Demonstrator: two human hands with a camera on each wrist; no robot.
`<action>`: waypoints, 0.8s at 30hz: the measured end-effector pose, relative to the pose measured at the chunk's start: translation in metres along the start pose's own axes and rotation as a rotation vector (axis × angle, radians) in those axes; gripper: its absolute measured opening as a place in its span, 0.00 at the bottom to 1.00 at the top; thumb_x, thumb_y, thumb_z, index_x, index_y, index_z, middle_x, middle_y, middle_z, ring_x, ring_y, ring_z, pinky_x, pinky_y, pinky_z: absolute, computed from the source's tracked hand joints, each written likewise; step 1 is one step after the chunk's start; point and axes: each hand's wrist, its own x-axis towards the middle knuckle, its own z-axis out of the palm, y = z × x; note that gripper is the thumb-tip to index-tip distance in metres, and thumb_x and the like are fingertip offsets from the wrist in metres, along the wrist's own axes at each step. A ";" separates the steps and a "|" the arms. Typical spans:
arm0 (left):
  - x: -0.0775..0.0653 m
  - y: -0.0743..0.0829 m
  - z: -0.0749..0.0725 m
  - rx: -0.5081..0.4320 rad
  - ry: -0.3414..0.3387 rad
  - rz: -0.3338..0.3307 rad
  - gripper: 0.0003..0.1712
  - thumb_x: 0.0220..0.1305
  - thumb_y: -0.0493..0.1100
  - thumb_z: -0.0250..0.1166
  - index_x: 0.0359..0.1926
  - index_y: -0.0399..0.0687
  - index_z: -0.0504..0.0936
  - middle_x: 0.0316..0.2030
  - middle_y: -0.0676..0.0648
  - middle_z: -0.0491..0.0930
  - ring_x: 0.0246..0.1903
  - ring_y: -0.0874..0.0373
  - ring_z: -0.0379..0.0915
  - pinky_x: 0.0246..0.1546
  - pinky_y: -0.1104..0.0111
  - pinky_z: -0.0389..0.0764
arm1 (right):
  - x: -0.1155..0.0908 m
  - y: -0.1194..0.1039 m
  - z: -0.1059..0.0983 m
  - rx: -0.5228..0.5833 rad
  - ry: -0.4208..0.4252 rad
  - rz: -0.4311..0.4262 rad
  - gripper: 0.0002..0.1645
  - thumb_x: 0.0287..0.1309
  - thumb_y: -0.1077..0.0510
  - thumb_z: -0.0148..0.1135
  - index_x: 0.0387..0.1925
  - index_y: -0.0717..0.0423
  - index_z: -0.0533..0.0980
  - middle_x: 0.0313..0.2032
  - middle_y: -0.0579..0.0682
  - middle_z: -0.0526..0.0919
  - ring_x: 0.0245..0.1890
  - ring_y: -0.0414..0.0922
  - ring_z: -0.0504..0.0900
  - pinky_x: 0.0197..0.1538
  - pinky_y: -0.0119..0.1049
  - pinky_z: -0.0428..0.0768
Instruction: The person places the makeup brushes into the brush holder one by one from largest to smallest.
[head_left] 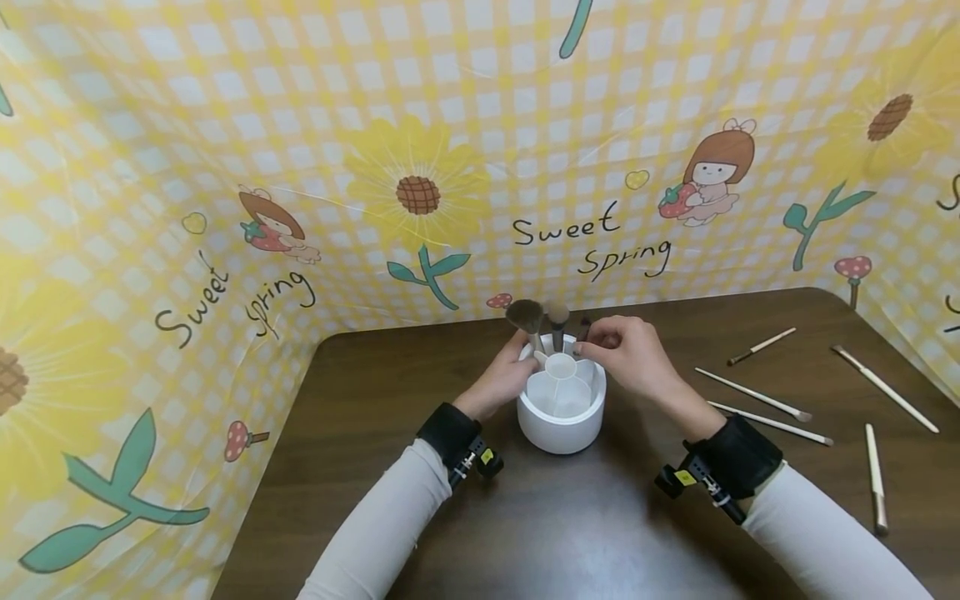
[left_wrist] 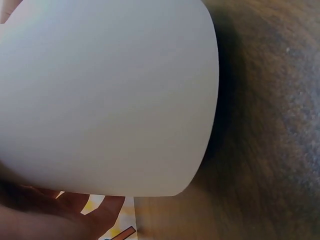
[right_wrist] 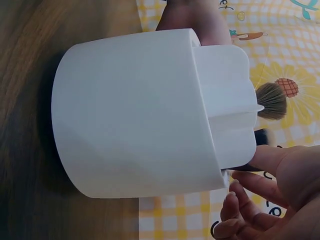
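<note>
A yellow-and-white checked cloth printed with sunflowers [head_left: 652,75] hangs behind a dark brown wood-grain table [head_left: 390,400]. On the table stands a round white divided holder [head_left: 560,429]. The left hand [head_left: 498,379] grips its side; the right hand [head_left: 633,354], at the rim, pinches a small dark-tipped brush [head_left: 585,325]. Two fuller brushes [head_left: 525,316] stand inside; five slim pale-handled brushes [head_left: 885,387] lie to the right.

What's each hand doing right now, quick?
Left hand: closed, gripping the white makeup brush holder.
Right hand: closed, apparently pinching a dark-tipped makeup brush.
</note>
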 end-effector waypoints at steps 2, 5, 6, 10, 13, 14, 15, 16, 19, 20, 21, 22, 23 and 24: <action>0.000 0.000 0.000 0.000 0.004 -0.003 0.34 0.64 0.36 0.48 0.70 0.55 0.52 0.67 0.45 0.57 0.62 0.53 0.53 0.62 0.47 0.55 | 0.000 0.000 0.000 0.004 0.002 -0.002 0.06 0.52 0.54 0.67 0.28 0.52 0.80 0.24 0.47 0.81 0.24 0.43 0.75 0.26 0.40 0.74; 0.001 -0.001 0.000 -0.003 0.013 -0.006 0.34 0.64 0.36 0.49 0.70 0.55 0.53 0.66 0.45 0.57 0.62 0.53 0.53 0.62 0.47 0.54 | 0.000 0.001 0.000 0.007 0.000 -0.001 0.06 0.52 0.54 0.67 0.28 0.53 0.81 0.25 0.47 0.81 0.25 0.42 0.76 0.27 0.40 0.75; 0.001 -0.002 0.000 -0.007 0.016 -0.003 0.34 0.63 0.35 0.49 0.70 0.55 0.53 0.66 0.45 0.57 0.62 0.53 0.53 0.62 0.47 0.54 | 0.000 0.001 0.000 0.009 0.000 0.002 0.07 0.52 0.53 0.68 0.29 0.53 0.81 0.25 0.46 0.82 0.25 0.42 0.77 0.27 0.40 0.76; 0.001 -0.003 0.000 -0.013 0.033 0.000 0.34 0.62 0.35 0.49 0.69 0.56 0.55 0.66 0.45 0.57 0.63 0.52 0.52 0.62 0.45 0.52 | 0.000 0.004 -0.002 0.017 -0.015 0.012 0.10 0.51 0.50 0.68 0.31 0.52 0.80 0.26 0.46 0.82 0.26 0.42 0.77 0.28 0.39 0.76; -0.001 -0.003 0.002 -0.013 0.036 -0.013 0.33 0.63 0.36 0.49 0.69 0.56 0.55 0.67 0.46 0.57 0.63 0.52 0.50 0.62 0.45 0.51 | -0.004 0.006 -0.012 0.017 -0.054 0.013 0.12 0.52 0.48 0.67 0.34 0.51 0.80 0.28 0.46 0.81 0.27 0.42 0.77 0.30 0.40 0.77; -0.001 -0.003 0.002 -0.013 0.036 -0.019 0.33 0.63 0.36 0.49 0.69 0.56 0.55 0.67 0.46 0.56 0.63 0.52 0.50 0.62 0.45 0.51 | -0.006 0.007 -0.017 0.010 -0.064 0.009 0.12 0.52 0.48 0.67 0.34 0.50 0.80 0.29 0.46 0.82 0.28 0.42 0.78 0.30 0.40 0.77; -0.002 -0.003 0.003 -0.015 0.035 -0.023 0.34 0.63 0.36 0.49 0.69 0.56 0.54 0.67 0.46 0.56 0.63 0.52 0.50 0.62 0.45 0.51 | -0.008 0.008 -0.024 0.000 -0.073 0.004 0.12 0.53 0.48 0.67 0.35 0.51 0.80 0.30 0.46 0.82 0.29 0.42 0.78 0.32 0.40 0.77; -0.003 -0.003 0.003 -0.017 0.036 -0.029 0.34 0.63 0.36 0.49 0.69 0.57 0.54 0.67 0.46 0.56 0.63 0.53 0.50 0.62 0.45 0.51 | -0.011 0.010 -0.032 -0.015 -0.078 -0.003 0.12 0.53 0.49 0.66 0.36 0.51 0.80 0.30 0.46 0.82 0.29 0.42 0.78 0.32 0.41 0.77; -0.004 -0.003 0.004 -0.021 0.029 -0.027 0.33 0.64 0.36 0.49 0.69 0.56 0.54 0.66 0.46 0.57 0.63 0.53 0.51 0.62 0.45 0.52 | -0.018 0.017 -0.064 -0.084 -0.060 -0.001 0.12 0.56 0.51 0.63 0.38 0.54 0.80 0.32 0.48 0.83 0.31 0.43 0.79 0.34 0.42 0.76; -0.004 -0.002 0.004 -0.021 0.027 -0.020 0.32 0.64 0.36 0.48 0.69 0.56 0.55 0.66 0.46 0.58 0.62 0.53 0.52 0.62 0.46 0.53 | -0.021 0.022 -0.077 -0.120 -0.047 0.007 0.12 0.58 0.51 0.62 0.39 0.54 0.80 0.33 0.49 0.83 0.32 0.43 0.79 0.34 0.42 0.75; -0.004 -0.002 0.004 -0.021 0.023 -0.017 0.32 0.65 0.36 0.48 0.69 0.55 0.55 0.65 0.47 0.59 0.62 0.53 0.53 0.62 0.46 0.53 | -0.023 0.026 -0.090 -0.148 -0.037 0.024 0.13 0.59 0.51 0.61 0.40 0.55 0.80 0.34 0.51 0.83 0.33 0.45 0.79 0.34 0.43 0.75; -0.004 -0.001 0.003 -0.023 0.018 -0.012 0.31 0.65 0.36 0.48 0.69 0.54 0.56 0.65 0.46 0.60 0.61 0.53 0.55 0.62 0.46 0.55 | -0.025 0.032 -0.104 -0.183 -0.022 0.037 0.13 0.59 0.51 0.60 0.40 0.56 0.80 0.35 0.52 0.83 0.33 0.46 0.78 0.34 0.43 0.75; -0.004 0.000 0.003 -0.024 0.012 -0.006 0.30 0.65 0.37 0.47 0.68 0.53 0.56 0.64 0.46 0.61 0.60 0.53 0.56 0.62 0.47 0.56 | -0.028 0.039 -0.118 -0.218 -0.008 0.054 0.14 0.60 0.51 0.59 0.41 0.56 0.80 0.36 0.54 0.83 0.34 0.48 0.78 0.34 0.44 0.74; -0.003 0.001 0.002 -0.024 0.010 -0.002 0.30 0.65 0.37 0.47 0.68 0.52 0.57 0.63 0.46 0.62 0.59 0.53 0.57 0.61 0.48 0.57 | -0.030 0.047 -0.131 -0.255 0.008 0.069 0.15 0.61 0.51 0.59 0.42 0.57 0.79 0.37 0.56 0.83 0.35 0.50 0.78 0.34 0.45 0.74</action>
